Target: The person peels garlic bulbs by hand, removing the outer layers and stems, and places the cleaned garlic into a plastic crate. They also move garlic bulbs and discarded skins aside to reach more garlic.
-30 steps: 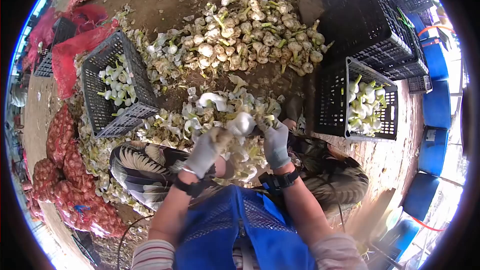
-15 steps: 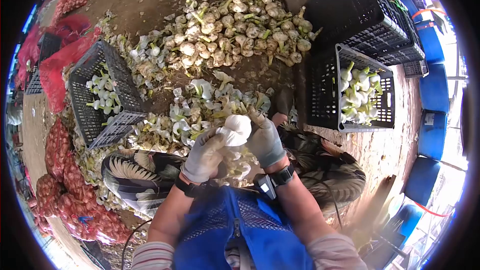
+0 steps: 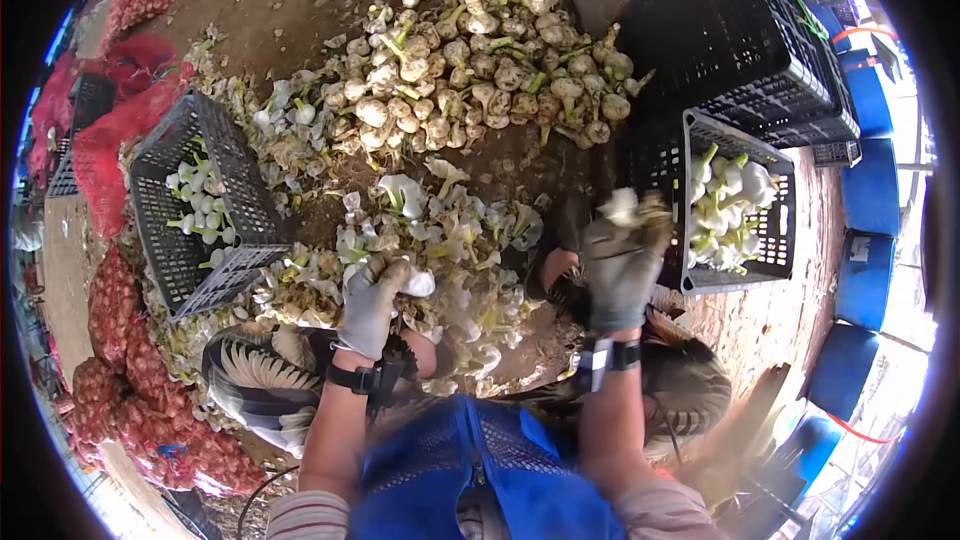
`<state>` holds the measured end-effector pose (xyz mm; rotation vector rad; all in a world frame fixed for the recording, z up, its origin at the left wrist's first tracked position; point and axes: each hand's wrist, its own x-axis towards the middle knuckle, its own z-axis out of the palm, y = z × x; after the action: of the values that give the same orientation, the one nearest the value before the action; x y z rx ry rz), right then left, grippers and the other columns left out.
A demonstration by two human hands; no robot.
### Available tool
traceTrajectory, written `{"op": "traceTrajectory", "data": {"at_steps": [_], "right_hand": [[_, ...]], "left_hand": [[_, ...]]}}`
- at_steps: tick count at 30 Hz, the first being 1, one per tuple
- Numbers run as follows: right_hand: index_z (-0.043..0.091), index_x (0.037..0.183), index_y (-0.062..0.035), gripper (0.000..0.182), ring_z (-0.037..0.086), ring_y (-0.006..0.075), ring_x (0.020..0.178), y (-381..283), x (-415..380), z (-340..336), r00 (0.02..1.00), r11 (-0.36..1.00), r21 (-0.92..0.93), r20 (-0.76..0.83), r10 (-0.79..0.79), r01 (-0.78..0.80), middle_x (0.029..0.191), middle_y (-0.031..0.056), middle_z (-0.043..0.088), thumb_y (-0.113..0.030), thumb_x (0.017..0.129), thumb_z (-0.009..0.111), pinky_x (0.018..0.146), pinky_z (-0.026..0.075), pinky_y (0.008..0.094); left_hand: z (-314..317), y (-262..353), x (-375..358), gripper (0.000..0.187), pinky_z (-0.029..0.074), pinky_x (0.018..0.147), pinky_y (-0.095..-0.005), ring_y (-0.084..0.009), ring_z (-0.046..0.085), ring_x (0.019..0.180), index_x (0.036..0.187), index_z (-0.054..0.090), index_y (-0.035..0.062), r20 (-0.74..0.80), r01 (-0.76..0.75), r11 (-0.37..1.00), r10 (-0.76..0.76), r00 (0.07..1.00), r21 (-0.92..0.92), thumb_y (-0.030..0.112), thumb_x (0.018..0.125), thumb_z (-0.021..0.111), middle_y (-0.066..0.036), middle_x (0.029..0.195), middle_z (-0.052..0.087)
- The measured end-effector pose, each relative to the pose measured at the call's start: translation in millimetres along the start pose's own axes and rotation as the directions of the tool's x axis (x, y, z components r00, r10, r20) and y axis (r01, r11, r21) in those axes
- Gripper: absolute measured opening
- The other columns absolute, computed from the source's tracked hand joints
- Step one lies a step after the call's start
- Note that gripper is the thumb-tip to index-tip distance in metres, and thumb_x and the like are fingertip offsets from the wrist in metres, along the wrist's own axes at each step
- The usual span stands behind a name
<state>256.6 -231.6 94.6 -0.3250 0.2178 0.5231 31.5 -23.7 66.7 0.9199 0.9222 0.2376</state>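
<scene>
My gloved right hand (image 3: 618, 275), blurred by motion, is raised beside the right-hand crate. Its fingers are closed on a white garlic bulb (image 3: 620, 206), partly hidden by the dirty glove. Over the peelings, my gloved left hand (image 3: 366, 312) has thumb and fingers pinched together. A white piece of garlic skin (image 3: 419, 284) sticks out of that pinch. The black plastic crate (image 3: 688, 202) at right contains cleaned white garlic bulbs (image 3: 730, 195) with green stem stubs. Loose garlic peelings (image 3: 465, 240) lie on the ground between my hands.
A heap of dirty garlic bulbs (image 3: 490, 70) lies ahead. At left stands another black crate (image 3: 245, 175) with smaller white bulbs (image 3: 203, 202). Large black crates (image 3: 730, 30) are stacked at upper right, near blue containers (image 3: 866, 275). Red mesh sacks (image 3: 160, 420) line the left side.
The garlic bulb has left the space between both hands and moved right with my right hand towards the crate. My left hand has drawn left and now pinches a white piece of skin.
</scene>
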Motion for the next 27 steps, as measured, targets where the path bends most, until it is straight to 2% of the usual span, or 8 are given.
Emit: {"op": "traceTrajectory", "data": {"at_steps": [1,2,3,5,17,21,26,27], "right_hand": [[0.062,0.110,-0.0064,0.031,0.065,0.0181,0.094,11.8,4.1,-11.8,0.949,0.951,0.000,0.064,0.309,-0.310,0.106,0.0118,0.066,-0.032,0.092,0.064,0.081,0.057,0.0364],[0.067,0.103,-0.0099,0.021,0.065,0.0169,0.097,30.8,1.0,-26.2,0.943,0.538,-0.775,-0.271,0.190,-0.332,0.104,0.0087,0.068,-0.025,0.088,0.067,0.083,0.056,0.0324],[0.070,0.105,-0.0073,0.025,0.065,0.0218,0.101,51.6,11.2,-103.4,0.978,-0.148,-0.989,-0.017,0.209,0.015,0.108,0.0115,0.069,-0.019,0.083,0.068,0.088,0.054,0.0321],[0.066,0.119,-0.0064,0.042,0.062,0.0376,0.106,93.0,18.3,-118.5,0.944,-0.531,-0.790,0.180,0.276,0.305,0.117,0.0222,0.063,-0.021,0.079,0.070,0.092,0.050,0.0404],[0.070,0.102,-0.0081,0.031,0.063,0.0411,0.090,216.5,216.1,-53.5,0.957,-0.584,-0.785,0.037,0.289,0.207,0.104,0.0132,0.069,0.000,0.075,0.059,0.081,0.052,0.0406],[0.070,0.098,0.0004,0.032,0.065,0.0139,0.081,176.0,140.6,-33.7,0.835,0.117,-0.973,0.233,0.498,0.201,0.091,0.0084,0.071,0.018,0.078,0.053,0.070,0.051,0.0262],[0.068,0.103,0.0022,0.024,0.069,0.0212,0.091,153.5,57.0,-13.3,0.750,0.279,-0.911,0.410,0.519,0.304,0.100,0.0151,0.070,0.011,0.083,0.056,0.081,0.053,0.0299],[0.065,0.110,0.0020,0.023,0.068,0.0195,0.093,152.7,43.7,-4.9,0.874,0.549,-0.819,0.133,0.467,-0.169,0.103,0.0138,0.070,0.004,0.088,0.058,0.081,0.053,0.0286]], "left_hand": [[2.6,0.5,4.5,0.014,0.053,0.069,-0.0265,-0.0105,0.064,0.078,0.100,0.068,0.0011,-0.054,-0.037,0.989,0.045,0.998,0.140,0.012,0.093,0.064,-0.003,0.089,0.068],[6.2,1.8,6.8,0.017,0.049,0.061,-0.0245,-0.0078,0.060,0.069,0.087,0.068,0.0020,-0.069,-0.055,0.978,0.070,0.995,0.201,0.018,0.094,0.066,-0.001,0.077,0.067],[18.9,11.3,6.0,0.021,0.046,0.058,-0.0243,-0.0072,0.058,0.063,0.083,0.066,0.0022,-0.128,-0.064,0.955,0.105,0.986,0.290,0.019,0.095,0.065,0.001,0.071,0.064],[12.8,-8.9,19.5,0.020,0.045,0.056,-0.0234,-0.0066,0.057,0.061,0.084,0.067,0.0033,-0.104,-0.101,0.941,0.141,0.985,0.324,0.021,0.095,0.065,0.002,0.067,0.062],[7.7,4.2,46.8,0.041,0.049,0.085,-0.0296,-0.0146,0.059,0.093,0.129,0.056,-0.0006,-0.199,0.038,0.924,0.041,0.979,0.380,0.011,0.091,0.062,-0.007,0.107,0.063],[-4.0,-9.4,56.9,0.050,0.049,0.090,-0.0299,-0.0147,0.059,0.102,0.139,0.047,0.0003,-0.167,-0.218,0.912,0.288,0.943,0.347,0.016,0.094,0.061,-0.009,0.124,0.060],[-1.9,7.6,30.8,0.045,0.046,0.091,-0.0253,-0.0124,0.055,0.106,0.134,0.051,-0.0001,0.033,-0.206,0.932,0.206,0.978,0.297,0.010,0.091,0.063,-0.007,0.119,0.058],[-1.5,5.7,26.2,0.045,0.046,0.091,-0.0253,-0.0124,0.055,0.106,0.134,0.051,-0.0001,0.037,-0.218,0.930,0.217,0.975,0.295,0.010,0.091,0.063,-0.007,0.119,0.058]]}}
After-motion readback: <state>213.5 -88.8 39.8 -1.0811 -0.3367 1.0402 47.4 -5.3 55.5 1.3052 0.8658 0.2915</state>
